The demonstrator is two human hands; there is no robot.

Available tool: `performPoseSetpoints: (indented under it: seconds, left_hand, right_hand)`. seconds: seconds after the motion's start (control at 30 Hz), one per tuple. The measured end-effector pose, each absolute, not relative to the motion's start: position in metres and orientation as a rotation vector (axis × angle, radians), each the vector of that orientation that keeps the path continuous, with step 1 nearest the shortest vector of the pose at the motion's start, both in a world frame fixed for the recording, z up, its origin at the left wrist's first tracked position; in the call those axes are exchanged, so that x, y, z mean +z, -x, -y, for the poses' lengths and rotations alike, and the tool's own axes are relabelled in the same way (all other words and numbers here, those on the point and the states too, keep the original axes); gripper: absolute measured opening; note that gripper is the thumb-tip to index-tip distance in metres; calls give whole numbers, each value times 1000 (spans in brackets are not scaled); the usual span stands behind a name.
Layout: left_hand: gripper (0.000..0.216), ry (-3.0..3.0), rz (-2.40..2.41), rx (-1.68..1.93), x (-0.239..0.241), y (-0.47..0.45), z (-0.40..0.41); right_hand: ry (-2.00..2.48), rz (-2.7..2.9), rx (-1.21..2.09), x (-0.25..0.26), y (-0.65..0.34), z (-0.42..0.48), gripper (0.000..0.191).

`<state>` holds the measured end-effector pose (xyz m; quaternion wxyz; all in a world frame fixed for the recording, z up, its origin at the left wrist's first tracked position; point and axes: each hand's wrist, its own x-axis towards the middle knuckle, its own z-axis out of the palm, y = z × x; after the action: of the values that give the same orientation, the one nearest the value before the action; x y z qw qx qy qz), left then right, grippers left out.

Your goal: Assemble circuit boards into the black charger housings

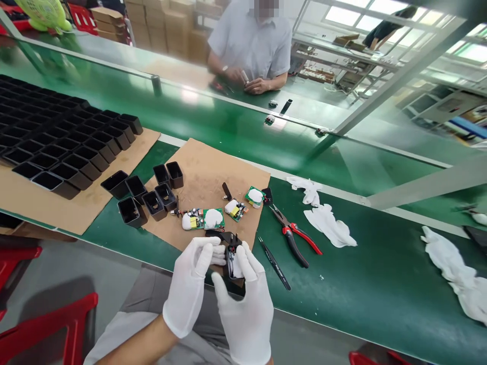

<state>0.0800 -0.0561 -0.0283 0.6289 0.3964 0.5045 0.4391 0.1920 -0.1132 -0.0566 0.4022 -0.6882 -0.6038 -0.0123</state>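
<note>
Both my hands wear white gloves and are at the table's near edge, around a small black plastic housing (229, 266). White material and wires show inside its open side, and a black plug piece with metal pins (235, 240) sits at its far end. My left hand (192, 284) has its fingers curled against the housing's left side. My right hand (249, 299) presses its fingertips on the right side, thumb spread apart below. Just beyond lie a circuit board pair with white blobs (213, 218) and further boards (236, 209) on a cardboard sheet (201, 162).
Pliers with red-black handles (294, 235) and black tweezers (274, 263) lie to the right, with white gloves (330, 225) beyond. Several loose black boxes (131, 212) stand left, near rows of more boxes (68, 147). Another person (253, 45) works across the table.
</note>
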Motion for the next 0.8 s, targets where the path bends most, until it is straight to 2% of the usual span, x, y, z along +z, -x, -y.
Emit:
performPoseSetpoints:
  seconds: [0.13,0.3,0.43,0.8]
  left_hand:
    - [37,-1104,-1189,1158,-37,-69,62]
    - [22,-1538,-1339,1302,-57,-48,56]
    - [17,-1619,-1334,1353,-61,-43,46]
    - [12,-1704,-1350,1401,-58,-45,45]
  right_hand:
    - [1826,1566,-338,-62,-192,110,36]
    - [1881,1581,-362,-64,-195,113,32]
    - [1883,1607,-425,-61,-194,112,25]
    - [1921,1579,-434,-61,-197,113,22]
